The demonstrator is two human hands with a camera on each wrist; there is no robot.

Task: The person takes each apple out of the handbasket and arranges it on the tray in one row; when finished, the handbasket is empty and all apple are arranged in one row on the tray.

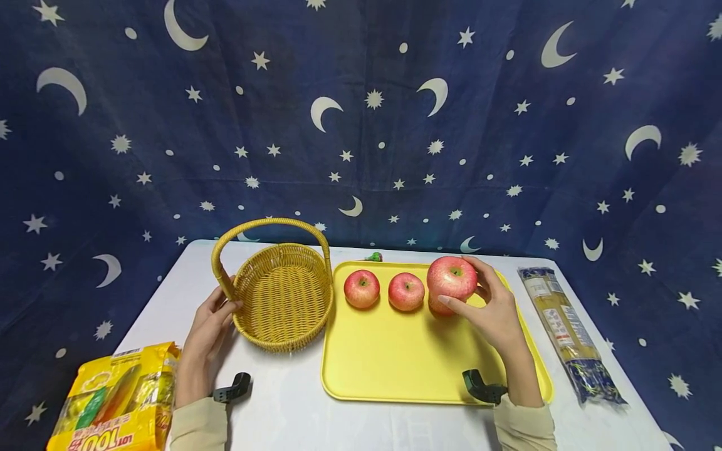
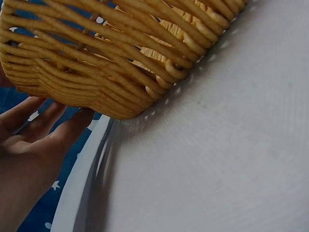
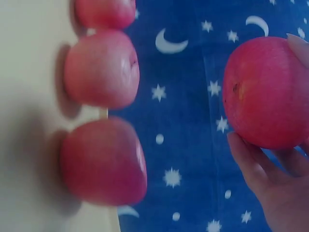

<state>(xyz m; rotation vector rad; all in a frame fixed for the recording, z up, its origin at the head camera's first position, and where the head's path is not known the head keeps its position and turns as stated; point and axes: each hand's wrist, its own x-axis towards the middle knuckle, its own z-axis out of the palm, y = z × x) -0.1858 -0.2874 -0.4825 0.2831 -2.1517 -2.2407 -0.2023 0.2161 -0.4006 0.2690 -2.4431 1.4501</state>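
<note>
My right hand (image 1: 496,310) holds a red apple (image 1: 452,279) between thumb and fingers, raised above the yellow tray (image 1: 389,369). In the right wrist view the held apple (image 3: 265,92) is apart from three apples standing in a row on the tray. Two of these, the left apple (image 1: 361,289) and the middle apple (image 1: 406,292), show fully in the head view; the right one (image 1: 441,305) is partly hidden beneath the held apple. My left hand (image 1: 209,329) grips the wicker basket (image 1: 282,300) at its left side, by the handle's base. Nothing lies in the basket.
A yellow snack bag (image 1: 115,401) lies at the left front of the white table (image 1: 282,401). Along the right edge lies a long clear packet (image 1: 570,332) with blue ends. A small green item (image 1: 374,257) peeks out behind the tray. The starry curtain (image 1: 372,125) hangs behind.
</note>
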